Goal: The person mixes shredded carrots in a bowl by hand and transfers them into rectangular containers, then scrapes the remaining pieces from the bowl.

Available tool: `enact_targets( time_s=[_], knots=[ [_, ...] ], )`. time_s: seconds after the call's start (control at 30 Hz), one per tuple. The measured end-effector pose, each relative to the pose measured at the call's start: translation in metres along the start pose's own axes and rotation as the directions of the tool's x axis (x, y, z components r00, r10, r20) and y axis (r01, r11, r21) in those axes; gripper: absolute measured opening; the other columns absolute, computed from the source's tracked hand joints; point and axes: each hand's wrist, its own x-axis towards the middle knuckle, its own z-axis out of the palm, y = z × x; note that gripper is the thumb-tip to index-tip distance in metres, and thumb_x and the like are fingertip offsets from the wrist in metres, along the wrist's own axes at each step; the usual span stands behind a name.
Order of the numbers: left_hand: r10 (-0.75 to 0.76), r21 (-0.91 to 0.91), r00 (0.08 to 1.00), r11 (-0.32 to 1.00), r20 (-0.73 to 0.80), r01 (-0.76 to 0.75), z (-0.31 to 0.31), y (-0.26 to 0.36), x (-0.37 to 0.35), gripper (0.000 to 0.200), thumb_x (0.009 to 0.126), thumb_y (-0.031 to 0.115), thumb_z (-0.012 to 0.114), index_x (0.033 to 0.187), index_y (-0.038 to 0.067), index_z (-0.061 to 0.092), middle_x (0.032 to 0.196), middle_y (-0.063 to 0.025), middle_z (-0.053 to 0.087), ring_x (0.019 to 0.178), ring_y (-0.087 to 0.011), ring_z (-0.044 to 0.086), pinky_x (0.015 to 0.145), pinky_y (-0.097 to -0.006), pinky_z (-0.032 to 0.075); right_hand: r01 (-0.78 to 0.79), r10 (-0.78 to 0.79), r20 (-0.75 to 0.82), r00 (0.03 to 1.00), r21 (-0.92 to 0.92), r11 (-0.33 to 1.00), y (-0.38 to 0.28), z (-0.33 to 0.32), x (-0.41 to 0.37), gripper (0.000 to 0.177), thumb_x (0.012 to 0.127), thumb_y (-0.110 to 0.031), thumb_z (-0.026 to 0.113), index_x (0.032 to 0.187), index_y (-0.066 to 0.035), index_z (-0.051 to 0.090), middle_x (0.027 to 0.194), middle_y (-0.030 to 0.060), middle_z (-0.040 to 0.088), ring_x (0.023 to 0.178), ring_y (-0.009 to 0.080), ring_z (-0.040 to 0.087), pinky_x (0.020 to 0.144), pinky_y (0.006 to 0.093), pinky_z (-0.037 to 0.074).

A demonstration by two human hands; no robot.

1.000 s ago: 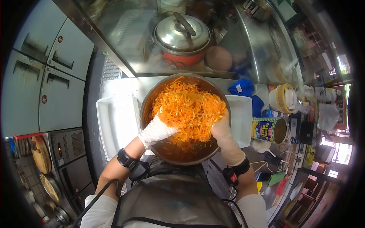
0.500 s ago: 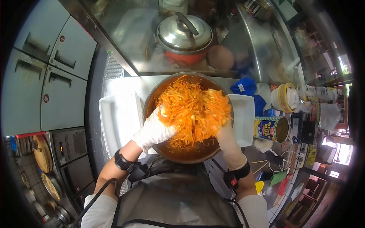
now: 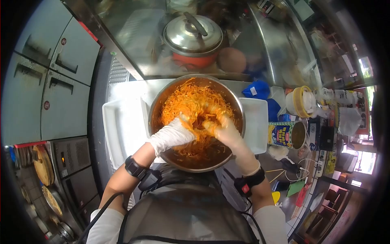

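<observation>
A big steel bowl (image 3: 156,106) sits on a white tray (image 3: 122,130) in front of me, holding a heap of orange shredded strands (image 3: 191,103). Both of my hands wear pale gloves and are down inside the bowl. My left hand (image 3: 172,135) presses into the near left side of the strands, fingers curled among them. My right hand (image 3: 227,134) digs in from the near right, fingers also buried in the strands. The fingertips of both hands are hidden by the strands.
A second white tray (image 3: 256,122) lies right of the bowl. A printed open tin (image 3: 286,135) and a yellow-rimmed tub (image 3: 300,103) stand further right. A lidded pot (image 3: 193,36) sits behind glass. Blue cloth (image 3: 258,89) lies beside the bowl.
Both hands had lifted a large mound of strands above the bowl. The mound has dropped back, and the hands are now lower and closer together inside the bowl.
</observation>
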Motion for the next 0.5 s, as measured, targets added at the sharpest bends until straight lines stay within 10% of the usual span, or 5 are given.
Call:
enact_targets(
  time_s=[0.23, 0.3, 0.37, 0.43, 0.5],
  knots=[
    [-0.063, -0.029, 0.986, 0.997, 0.157, 0.068, 0.016, -0.029, -0.004, 0.057, 0.081, 0.005, 0.064, 0.133, 0.001, 0.042, 0.125, -0.0115, 0.054, 0.112, -0.0183, 0.051, 0.095, -0.0291, 0.043, -0.224, 0.246, 0.065, 0.967, -0.244, 0.944, 0.023, -0.025, -0.005, 0.04, 0.089, -0.015, 0.059, 0.126, -0.002, 0.053, 0.118, 0.0165, 0.061, 0.11, 0.023, 0.057, 0.095, 0.0316, 0.043],
    [0.249, -0.178, 0.94, 0.94, -0.233, -0.293, 0.024, -0.028, -0.025, 0.054, 0.081, 0.014, 0.061, 0.131, 0.004, 0.045, 0.12, -0.0161, 0.056, 0.102, -0.0279, 0.058, 0.089, -0.0338, 0.046, -0.347, 0.453, 0.126, 0.883, -0.474, 0.809, 0.036, -0.031, -0.015, 0.044, 0.088, -0.025, 0.06, 0.125, -0.004, 0.055, 0.12, 0.019, 0.06, 0.111, 0.0285, 0.057, 0.096, 0.0333, 0.042],
    [0.189, -0.224, 0.961, 0.946, -0.201, -0.233, 0.036, -0.044, -0.029, 0.066, 0.082, 0.01, 0.06, 0.142, 0.006, 0.032, 0.133, -0.0132, 0.049, 0.111, -0.0254, 0.055, 0.095, -0.0331, 0.044, -0.437, 0.623, 0.291, 0.726, -0.505, 0.744, 0.079, -0.039, -0.018, 0.05, 0.087, -0.027, 0.064, 0.129, -0.002, 0.052, 0.126, 0.0158, 0.057, 0.114, 0.0226, 0.054, 0.096, 0.031, 0.042],
    [-0.415, -0.877, 0.903, 0.469, -0.113, 0.106, 0.065, -0.071, -0.034, 0.05, 0.092, 0.011, 0.052, 0.139, 0.008, 0.036, 0.136, -0.0103, 0.045, 0.123, -0.0282, 0.046, 0.1, -0.0451, 0.043, -0.408, 0.633, 0.309, 0.71, -0.552, 0.727, 0.077, -0.022, -0.022, 0.061, 0.082, -0.036, 0.067, 0.13, -0.004, 0.051, 0.123, 0.0155, 0.059, 0.114, 0.0242, 0.055, 0.096, 0.0312, 0.043],
    [-0.607, -0.887, 0.771, 0.232, 0.189, 0.4, 0.083, -0.101, -0.023, 0.044, 0.097, 0.019, 0.045, 0.14, 0.012, 0.036, 0.135, -0.0104, 0.046, 0.124, -0.032, 0.044, 0.098, -0.0532, 0.043, -0.678, 0.661, 0.367, 0.655, -0.101, 0.728, 0.074, -0.005, -0.022, 0.055, 0.087, -0.033, 0.06, 0.132, -0.004, 0.049, 0.128, 0.0127, 0.055, 0.117, 0.0224, 0.054, 0.098, 0.0315, 0.041]
  ],
)
